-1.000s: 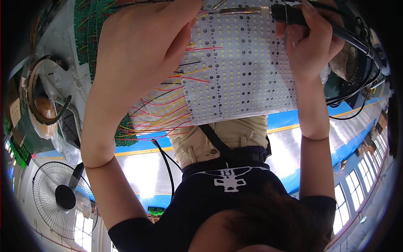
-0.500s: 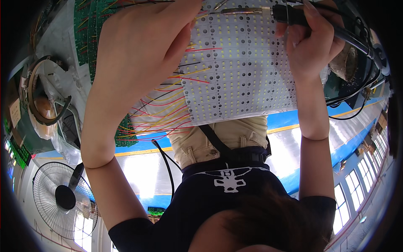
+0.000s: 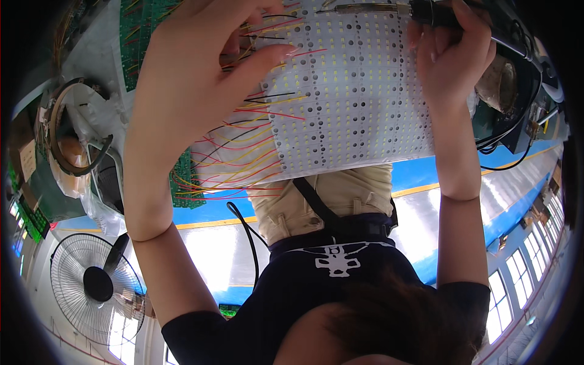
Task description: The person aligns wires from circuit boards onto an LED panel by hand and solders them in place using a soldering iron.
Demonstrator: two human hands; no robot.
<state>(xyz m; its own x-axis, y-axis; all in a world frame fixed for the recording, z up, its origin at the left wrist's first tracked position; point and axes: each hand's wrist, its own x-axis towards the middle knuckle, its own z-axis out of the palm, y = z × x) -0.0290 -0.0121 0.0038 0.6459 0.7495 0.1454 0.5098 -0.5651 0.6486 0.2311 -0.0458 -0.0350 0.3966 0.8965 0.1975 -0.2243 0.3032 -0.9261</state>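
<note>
A white LED circuit panel [image 3: 377, 109], with rows of small yellowish chips and dark round holes, lies before me. Red, yellow and black wires [image 3: 243, 161] fan out along its left side. Over that wired edge is my left hand [image 3: 194, 73], its thumb stretched toward the panel and apart from the other fingers, which curl near the top rim. Nothing shows between them. My right hand [image 3: 453, 67] is closed around the black handle of a soldering iron [image 3: 429, 12]. The iron's metal shaft points left above the panel's far part.
Green circuit boards [image 3: 135, 52] with wires lie beyond my left hand. At the left are a brown ring-shaped roll [image 3: 52, 131] and a standing fan [image 3: 97, 284]. Black cables [image 3: 526, 121] hang at the right beside a brownish lump [image 3: 499, 85].
My left thumb and fingers have spread apart from their earlier closed position near the panel's upper left. The soldering iron has shifted slightly upward and right with my right hand.
</note>
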